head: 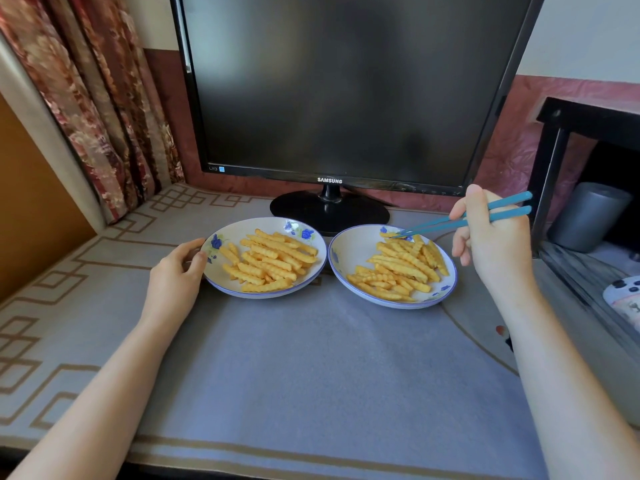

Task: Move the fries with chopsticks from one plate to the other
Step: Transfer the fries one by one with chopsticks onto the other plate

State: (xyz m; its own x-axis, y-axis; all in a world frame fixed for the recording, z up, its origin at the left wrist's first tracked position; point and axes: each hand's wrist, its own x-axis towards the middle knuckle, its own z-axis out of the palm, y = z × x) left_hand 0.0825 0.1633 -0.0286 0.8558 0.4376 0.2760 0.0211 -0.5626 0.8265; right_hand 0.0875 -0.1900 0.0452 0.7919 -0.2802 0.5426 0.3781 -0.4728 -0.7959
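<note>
Two white plates with blue flower prints stand side by side on the grey cloth. The left plate and the right plate each hold a pile of crinkle-cut fries. My left hand grips the left plate's left rim, thumb on the edge. My right hand holds a pair of teal chopsticks. Their tips are close together at the far edge of the right plate, touching a fry there.
A black monitor on a round stand is right behind the plates. A dark shelf unit with a grey cylinder stands at the right. A patterned curtain hangs at the left. The cloth lies bare in front.
</note>
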